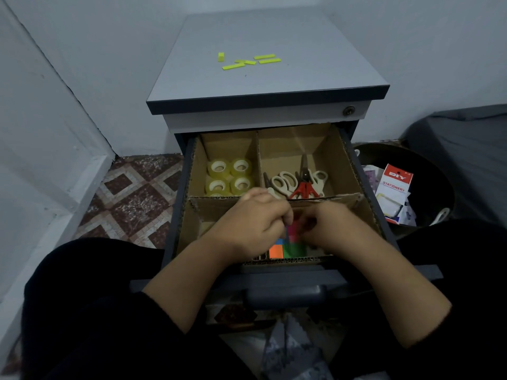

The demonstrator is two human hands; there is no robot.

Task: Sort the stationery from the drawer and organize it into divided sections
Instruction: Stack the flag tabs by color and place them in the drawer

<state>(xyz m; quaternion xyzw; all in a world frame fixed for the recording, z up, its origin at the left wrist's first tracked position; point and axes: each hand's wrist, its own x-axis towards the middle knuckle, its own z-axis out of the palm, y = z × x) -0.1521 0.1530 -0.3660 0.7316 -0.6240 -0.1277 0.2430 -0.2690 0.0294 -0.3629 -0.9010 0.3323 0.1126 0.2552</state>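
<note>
A: What sits in the drawer, starting from the left?

B: A cardboard insert splits it into sections. The back-left one holds clear tape rolls, four plainly seen in a square, with the rim of another peeping out below them. The back-right one holds scissors: cream-handled pairs and one red-handled pair, overlapping, so the cream count is unclear.

A: And the hands?

B: Both are over the front section. The left hand has its fingers curled inward, and the right hand is curled the same way, fingertips meeting over a small stack of sticky flags in orange, green, blue and pink. Both seem to pinch at the top of it, though motion blur hides the exact grip.

A: Any spare space?

B: The front-left part of the near section shows bare cardboard, and the scissors' section is bare toward its back wall.

A: Beyond the drawer?

B: On the cabinet top lie yellow strips, about five. To the right, a dark bin holds packaging marked "DIY Stationery".
</note>
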